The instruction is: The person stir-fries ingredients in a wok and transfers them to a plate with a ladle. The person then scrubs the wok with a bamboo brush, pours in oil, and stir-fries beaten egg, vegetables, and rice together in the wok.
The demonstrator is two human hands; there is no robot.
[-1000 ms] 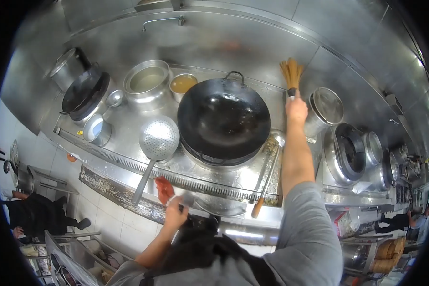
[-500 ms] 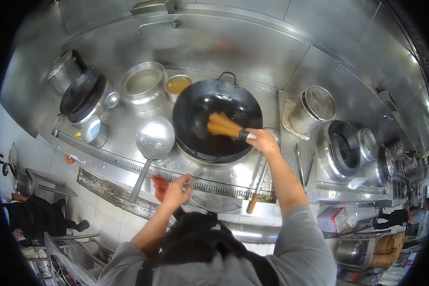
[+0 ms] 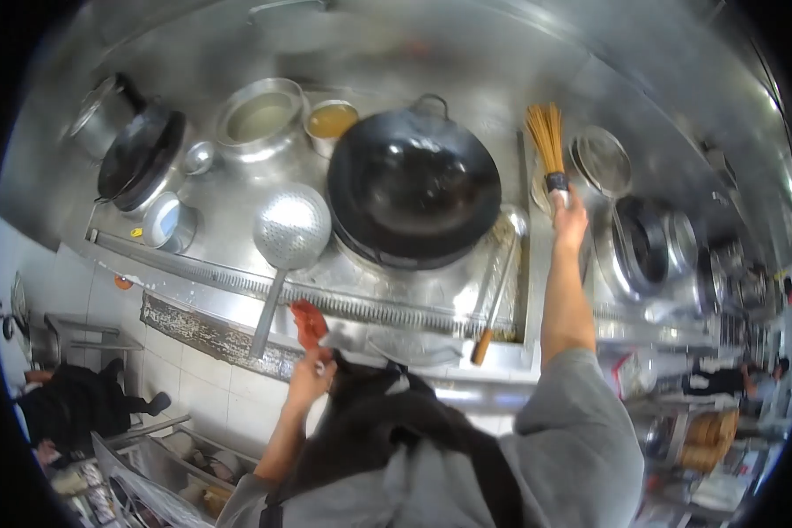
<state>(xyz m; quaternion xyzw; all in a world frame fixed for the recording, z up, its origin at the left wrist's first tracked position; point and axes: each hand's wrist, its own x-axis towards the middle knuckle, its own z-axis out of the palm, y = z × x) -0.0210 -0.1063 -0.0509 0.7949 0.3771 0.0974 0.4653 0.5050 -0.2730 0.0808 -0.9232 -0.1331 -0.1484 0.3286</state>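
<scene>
Fingers (image 3: 561,197) of the right hand (image 3: 569,220) are closed round the brush (image 3: 550,151), its bristles (image 3: 545,130) beyond them.

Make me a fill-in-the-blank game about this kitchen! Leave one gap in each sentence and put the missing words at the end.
1. The brush is in the person's ____ hand.
2. The left hand holds a cloth coloured ____.
3. The round, flat part of the strainer is full of tiny ____.
4. The big wok in the middle is coloured ____.

Missing words: right; red; holes; black.
</scene>
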